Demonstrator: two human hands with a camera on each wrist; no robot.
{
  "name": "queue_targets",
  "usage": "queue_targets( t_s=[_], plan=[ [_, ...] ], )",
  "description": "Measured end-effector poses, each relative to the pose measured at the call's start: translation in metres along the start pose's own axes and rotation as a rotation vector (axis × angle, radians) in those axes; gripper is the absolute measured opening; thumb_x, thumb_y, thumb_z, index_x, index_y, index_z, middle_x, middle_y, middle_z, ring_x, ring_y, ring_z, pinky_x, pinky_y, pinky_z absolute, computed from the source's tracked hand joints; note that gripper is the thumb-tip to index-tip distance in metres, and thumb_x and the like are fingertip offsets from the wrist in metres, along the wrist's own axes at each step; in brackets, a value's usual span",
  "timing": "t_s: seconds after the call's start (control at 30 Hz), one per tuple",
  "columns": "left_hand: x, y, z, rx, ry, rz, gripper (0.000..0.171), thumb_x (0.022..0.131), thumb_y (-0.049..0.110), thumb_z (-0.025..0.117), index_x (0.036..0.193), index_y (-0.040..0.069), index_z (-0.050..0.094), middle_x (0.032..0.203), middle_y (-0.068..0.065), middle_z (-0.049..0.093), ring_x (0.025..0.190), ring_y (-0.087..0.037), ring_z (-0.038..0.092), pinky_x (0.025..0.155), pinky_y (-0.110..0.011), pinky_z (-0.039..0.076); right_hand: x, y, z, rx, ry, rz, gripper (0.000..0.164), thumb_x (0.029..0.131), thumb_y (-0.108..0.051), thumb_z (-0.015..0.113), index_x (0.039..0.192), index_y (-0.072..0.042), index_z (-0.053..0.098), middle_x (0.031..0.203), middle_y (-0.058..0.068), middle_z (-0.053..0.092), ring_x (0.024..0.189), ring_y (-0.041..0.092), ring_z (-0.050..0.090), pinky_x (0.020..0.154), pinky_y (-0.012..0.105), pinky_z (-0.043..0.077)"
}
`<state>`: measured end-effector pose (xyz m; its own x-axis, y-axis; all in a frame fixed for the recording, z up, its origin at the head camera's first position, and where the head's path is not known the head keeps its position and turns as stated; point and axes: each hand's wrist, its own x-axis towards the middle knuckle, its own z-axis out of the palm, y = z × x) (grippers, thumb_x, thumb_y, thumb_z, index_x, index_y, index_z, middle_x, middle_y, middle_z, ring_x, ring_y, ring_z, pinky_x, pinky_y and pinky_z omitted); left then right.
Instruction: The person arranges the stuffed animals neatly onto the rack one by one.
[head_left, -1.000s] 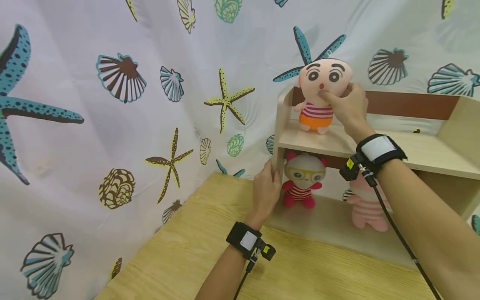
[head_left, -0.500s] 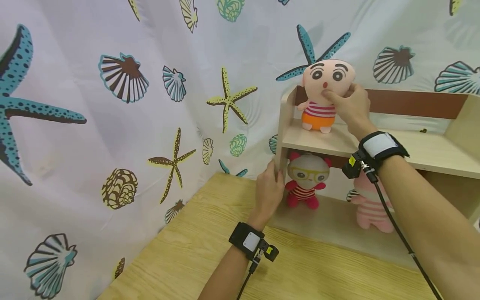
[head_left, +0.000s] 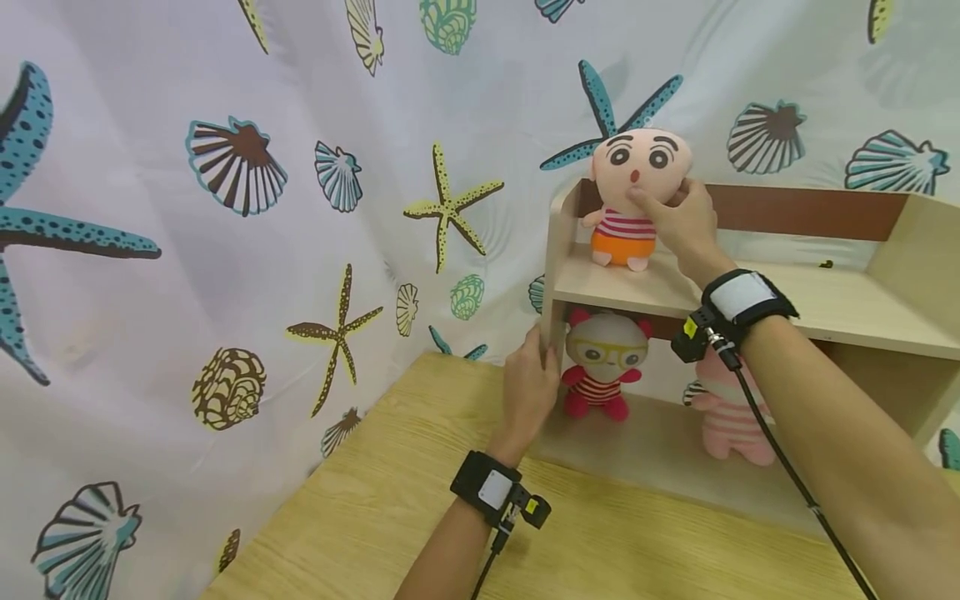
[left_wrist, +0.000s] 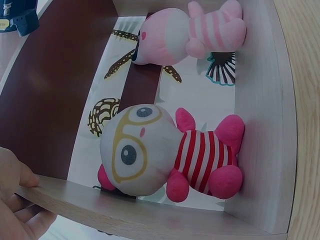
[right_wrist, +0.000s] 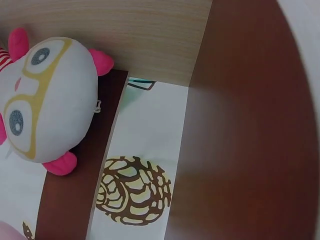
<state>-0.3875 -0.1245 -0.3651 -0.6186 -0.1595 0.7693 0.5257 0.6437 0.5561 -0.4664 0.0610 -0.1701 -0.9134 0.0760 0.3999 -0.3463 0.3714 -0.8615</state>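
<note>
My right hand (head_left: 682,225) holds a plush doll (head_left: 628,229) by its head, thumb across the front of the face. Thick brows, a striped top and orange shorts mark this doll, which sits upright at the left end of the top shelf board (head_left: 847,296). Lower down, my left hand (head_left: 529,379) grips the shelf unit's left side panel (left_wrist: 135,207), thumb inside and fingers outside in the left wrist view. Beside that panel, in the lower compartment, sits a plush panda (head_left: 600,375) with yellow glasses. The right wrist view does not show the right hand.
A pink striped plush toy (head_left: 735,425) sits farther right in the lower compartment, partly behind the right forearm. The shelf unit stands on a wooden table (head_left: 390,467) against a shell-printed curtain (head_left: 247,317). Cables (head_left: 772,433) run from both wrist cameras.
The head view shifts slightly to and fro. Both hands and the plush doll keep their places on the shelf unit.
</note>
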Motion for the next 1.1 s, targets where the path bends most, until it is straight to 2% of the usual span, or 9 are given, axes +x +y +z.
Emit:
queue_targets(
  t_s=[0.2, 0.5, 0.73, 0.83, 0.93, 1.03, 1.1],
  plan=[
    [0.0, 0.001, 0.001, -0.01, 0.003, 0.004, 0.032, 0.097, 0.003, 0.061, 0.127, -0.007, 0.058, 0.108, -0.023, 0.07, 0.095, -0.03, 0.071, 0.078, -0.041, 0.057, 0.0, 0.0, -0.003, -0.014, -0.025, -0.019, 0.088, 0.091, -0.056, 0.064, 0.153, -0.006, 0.026, 0.152, 0.014, 0.042, 0.131, 0.026, 0.042, 0.111, 0.039, 0.034],
    [0.0, 0.001, 0.001, -0.022, 0.0, 0.013, 0.033, 0.097, 0.003, 0.061, 0.129, -0.006, 0.058, 0.108, -0.022, 0.071, 0.094, -0.029, 0.071, 0.076, -0.039, 0.058, -0.001, 0.002, -0.007, -0.023, -0.057, -0.063, 0.082, 0.091, -0.053, 0.066, 0.153, -0.011, 0.033, 0.15, 0.011, 0.047, 0.136, 0.025, 0.043, 0.113, 0.041, 0.031],
    [-0.001, 0.001, 0.001, -0.012, 0.0, 0.0, 0.032, 0.097, 0.002, 0.061, 0.127, -0.007, 0.058, 0.108, -0.023, 0.07, 0.095, -0.031, 0.071, 0.078, -0.041, 0.057, -0.006, 0.005, -0.011, -0.064, -0.095, -0.067, 0.083, 0.092, -0.055, 0.064, 0.153, -0.008, 0.037, 0.15, 0.013, 0.047, 0.138, 0.028, 0.04, 0.114, 0.046, 0.028],
    [0.0, 0.002, 0.002, -0.024, -0.006, -0.002, 0.032, 0.097, 0.002, 0.061, 0.128, -0.007, 0.058, 0.11, -0.023, 0.07, 0.096, -0.031, 0.071, 0.079, -0.041, 0.057, -0.009, 0.007, -0.015, -0.095, -0.126, -0.064, 0.085, 0.092, -0.058, 0.062, 0.154, -0.006, 0.036, 0.152, 0.014, 0.044, 0.138, 0.032, 0.037, 0.114, 0.049, 0.027],
    [0.0, 0.002, 0.002, -0.023, -0.007, 0.0, 0.032, 0.097, 0.002, 0.061, 0.128, -0.007, 0.058, 0.11, -0.023, 0.07, 0.096, -0.031, 0.071, 0.079, -0.041, 0.057, -0.013, 0.01, -0.02, -0.138, -0.144, -0.043, 0.091, 0.092, -0.062, 0.059, 0.156, -0.003, 0.03, 0.158, 0.016, 0.032, 0.14, 0.035, 0.031, 0.114, 0.052, 0.024],
    [0.0, 0.002, 0.002, -0.007, 0.0, 0.005, 0.031, 0.096, 0.001, 0.062, 0.126, -0.007, 0.059, 0.108, -0.024, 0.07, 0.095, -0.032, 0.071, 0.078, -0.041, 0.057, -0.017, 0.013, -0.024, -0.161, -0.157, -0.004, 0.102, 0.09, -0.066, 0.057, 0.159, -0.002, 0.016, 0.163, 0.019, 0.017, 0.144, 0.039, 0.024, 0.115, 0.054, 0.022],
    [-0.001, 0.002, 0.002, -0.003, 0.002, 0.005, 0.032, 0.096, 0.001, 0.062, 0.126, -0.007, 0.059, 0.108, -0.024, 0.07, 0.095, -0.032, 0.071, 0.078, -0.042, 0.057, -0.021, 0.014, -0.026, -0.16, -0.171, 0.018, 0.108, 0.089, -0.066, 0.058, 0.159, -0.001, 0.008, 0.163, 0.021, 0.013, 0.144, 0.041, 0.024, 0.114, 0.054, 0.024]
  ],
)
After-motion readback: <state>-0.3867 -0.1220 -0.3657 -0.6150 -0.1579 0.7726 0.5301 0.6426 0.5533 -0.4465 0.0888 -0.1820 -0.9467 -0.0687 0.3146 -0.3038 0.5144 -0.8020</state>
